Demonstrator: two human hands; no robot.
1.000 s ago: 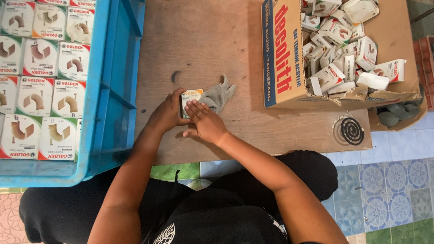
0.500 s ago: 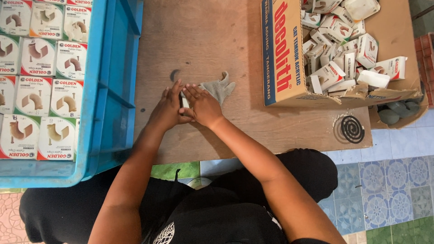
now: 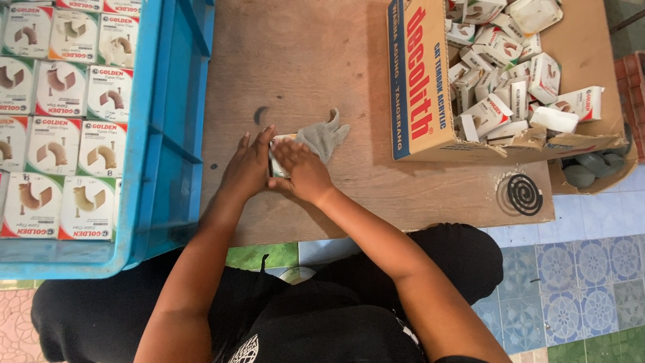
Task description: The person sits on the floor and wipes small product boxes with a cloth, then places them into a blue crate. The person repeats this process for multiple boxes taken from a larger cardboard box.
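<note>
Both hands meet at the middle of the wooden desk, closed around a small white carton that lies on the board and shows only as a sliver between them. The left hand lies flat against the carton's left side with its fingers stretched forward and close together; the right hand covers the carton from above and from the right, fingers curled down over it, so that most of the carton is hidden. Just beyond the right hand's fingertips, touching or nearly touching the carton, lies a crumpled grey cloth. A small dark mark sits on the board a little beyond the left hand. To the left, a blue plastic crate holds neat rows of finished white cartons with red bands, packed face up. To the right, an open cardboard box is heaped with loose small cartons lying in every direction. Near the desk's right front corner rests a black spiral coil. The person sits on a patterned tile floor.
</note>
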